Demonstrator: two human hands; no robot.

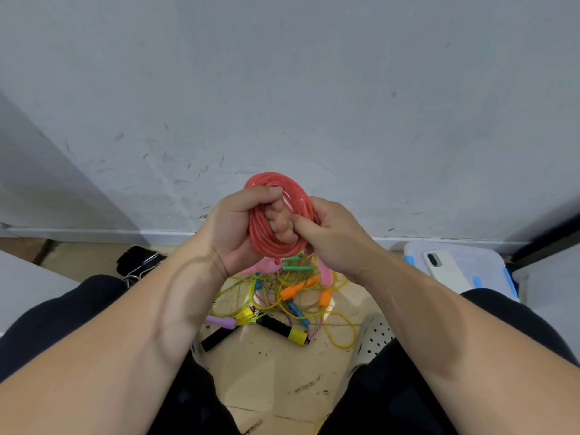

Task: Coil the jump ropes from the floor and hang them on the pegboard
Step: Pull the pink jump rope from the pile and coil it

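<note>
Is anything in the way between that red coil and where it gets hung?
Nothing visible does. The left hand and right hand grip the red coil, with only bare wall ahead. The pegboard itself is not in view, so the full path cannot be judged.

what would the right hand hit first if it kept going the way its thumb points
The fingers of the left hand, curled through the coiled red plastic jump rope; they seem to touch.

The location is a plain indoor utility or storage room, indicated by a scuffed grey painted wall (345, 89), a white baseboard (94, 235), a soiled beige tiled floor (273, 372), a lidded plastic storage box (477, 259) and tangled jump ropes (295, 296) on that floor.
</note>
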